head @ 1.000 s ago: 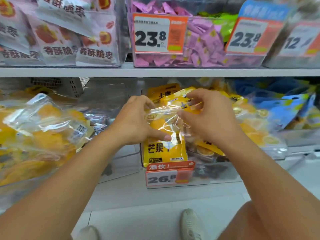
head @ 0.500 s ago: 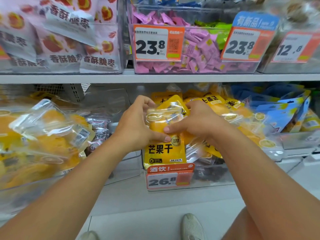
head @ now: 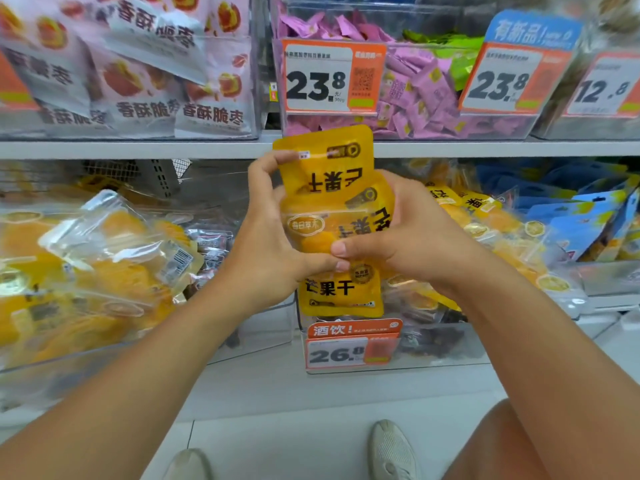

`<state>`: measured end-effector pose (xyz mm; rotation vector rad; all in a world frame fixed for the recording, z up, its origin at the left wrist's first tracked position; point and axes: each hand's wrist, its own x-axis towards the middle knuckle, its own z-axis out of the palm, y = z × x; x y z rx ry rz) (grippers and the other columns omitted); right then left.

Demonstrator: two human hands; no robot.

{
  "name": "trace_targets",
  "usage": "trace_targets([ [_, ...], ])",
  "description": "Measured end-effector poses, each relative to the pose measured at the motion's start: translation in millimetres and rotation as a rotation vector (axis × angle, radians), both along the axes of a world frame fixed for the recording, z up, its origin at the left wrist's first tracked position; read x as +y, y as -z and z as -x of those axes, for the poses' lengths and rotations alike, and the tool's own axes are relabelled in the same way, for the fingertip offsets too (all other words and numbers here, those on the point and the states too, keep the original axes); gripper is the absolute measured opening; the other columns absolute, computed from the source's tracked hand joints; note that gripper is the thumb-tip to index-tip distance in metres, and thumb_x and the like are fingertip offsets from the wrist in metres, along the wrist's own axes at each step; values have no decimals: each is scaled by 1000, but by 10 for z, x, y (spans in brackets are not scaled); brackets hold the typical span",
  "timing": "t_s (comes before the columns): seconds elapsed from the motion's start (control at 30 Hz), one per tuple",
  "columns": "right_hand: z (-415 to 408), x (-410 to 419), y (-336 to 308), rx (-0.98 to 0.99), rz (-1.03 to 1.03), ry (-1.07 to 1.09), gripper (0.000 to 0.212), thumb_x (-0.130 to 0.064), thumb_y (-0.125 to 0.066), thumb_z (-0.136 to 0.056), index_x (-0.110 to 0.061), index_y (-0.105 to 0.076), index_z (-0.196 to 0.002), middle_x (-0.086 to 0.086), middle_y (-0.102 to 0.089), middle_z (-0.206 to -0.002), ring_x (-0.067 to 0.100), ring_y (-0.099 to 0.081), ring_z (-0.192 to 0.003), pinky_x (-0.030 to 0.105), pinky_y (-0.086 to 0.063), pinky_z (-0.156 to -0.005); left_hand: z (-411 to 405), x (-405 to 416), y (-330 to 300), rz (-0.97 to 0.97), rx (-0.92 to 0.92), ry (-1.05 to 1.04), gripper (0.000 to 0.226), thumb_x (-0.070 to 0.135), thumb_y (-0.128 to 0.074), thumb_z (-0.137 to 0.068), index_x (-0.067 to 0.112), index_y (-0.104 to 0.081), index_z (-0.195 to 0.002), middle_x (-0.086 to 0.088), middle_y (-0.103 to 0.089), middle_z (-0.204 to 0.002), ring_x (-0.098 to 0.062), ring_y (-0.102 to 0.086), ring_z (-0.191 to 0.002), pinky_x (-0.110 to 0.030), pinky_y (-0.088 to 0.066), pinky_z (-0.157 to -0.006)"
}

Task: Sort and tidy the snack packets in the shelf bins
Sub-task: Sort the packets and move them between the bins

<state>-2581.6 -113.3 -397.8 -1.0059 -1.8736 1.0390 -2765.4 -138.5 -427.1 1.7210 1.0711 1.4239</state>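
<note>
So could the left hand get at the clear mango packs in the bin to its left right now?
Probably not yet: the left hand grips the yellow packets together with the right hand. The path to the clear mango packs looks open once it lets go.

Two white shelves (head: 138, 148) — clear bins (head: 433, 351) of snack packets (head: 104, 258) sit on each.

Yellow mango packets (head: 325, 174) with black lettering; pink sachets (head: 419, 95); orange-and-white price tag (head: 332, 76).

- Yellow packets (head: 332, 188): glossy plastic film, partly clear.
- Bin (head: 450, 355): clear, smooth hard plastic.
- Price tag (head: 349, 351): matt paper in a plastic holder.
- Shelf edge (head: 138, 149): smooth, matt grey.
- Shoe (head: 393, 452): woven mesh cloth.
</note>
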Motion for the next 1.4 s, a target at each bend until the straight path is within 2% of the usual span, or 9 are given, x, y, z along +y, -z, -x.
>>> trace_targets([
  [0.17,136,-141,-221,22,-328,-28,40,5,-82,-73,-23,-73,-101,-10,-77,-94,5,-73,-91,30,-59,-82,23,-73,-139,-232,-165,-61,140,-6,-92,-61,24,5,-157,-15,-67,-122,-28,-71,-105,-45,-61,-81],
  [0.23,267,-174,-275,103,-428,-76,47,11,-79,-73,-29,-71,-96,-21,-75,-92,0,-71,-92,20,-57,-77,133,-96,-222,-331,-182,-129,123,-6,-92,-60,17,-18,-155,-12,-71,-113,-26,-72,-101,-42,-61,-81],
  [0.37,652,-90,-306,174,-594,-126,44,10,-77,-75,-22,-72,-104,-15,-73,-101,3,-69,-101,22,-54,-86,509,-188,-324,-449,-59,-322,58,0,-92,-61,26,-63,-103,20,-72,-91,-5,-72,-91,-23,-56,-77],
  [0.6,1697,37,-34,491,-228,-372,23,3,-65,-82,-13,-72,-97,-6,-71,-90,6,-66,-86,20,-52,-78,1503,-347,-223,-667,364,-438,33,-4,-77,-83,10,-68,-111,-4,-69,-112,-22,-68,-105,-42,-55,-89],
  [0.77,2315,85,282,275,-417,-299,56,-46,-71,-64,-28,-67,-116,-12,-69,-113,2,-64,-110,26,-48,-102,2069,-420,-9,-537,511,-570,23,10,-73,-84,14,-70,-107,2,-70,-112,-17,-69,-105,-42,-57,-87],
  [0.97,2527,308,616,-194,-398,-326,69,-23,-82,-79,-48,-51,-136,-14,-66,-114,5,-60,-100,12,-46,-84,2374,-535,47,4,741,-501,57,-7,-66,-83,25,-62,-130,10,-62,-118,-7,-56,-107,-28,-47,-91],
  [1.1,2661,511,636,-348,-455,-420,89,-17,-81,-79,-41,-34,-150,-12,-50,-146,10,-50,-129,27,-44,-104,2444,-604,-29,176,860,-471,77,-14,-51,-86,27,-42,-150,7,-43,-150,-12,-40,-135,-16,-28,-103],
  [1.23,2784,706,560,-611,-436,-521,112,-7,-76,-81,-34,-1,-159,0,-10,-166,16,-13,-152,38,-22,-123,2430,-585,-70,217,863,-465,84,-19,-44,-86,27,-33,-155,9,-25,-162,-11,-23,-148,-12,-14,-109],
  [1.4,2568,747,293,-738,-248,-629,99,-29,-63,-88,-34,7,-158,-5,0,-167,12,-7,-153,34,-12,-124,2380,-614,-106,269,739,-388,83,-18,-44,-81,29,-42,-150,13,-24,-160,1,-19,-143,-20,-15,-116],
])
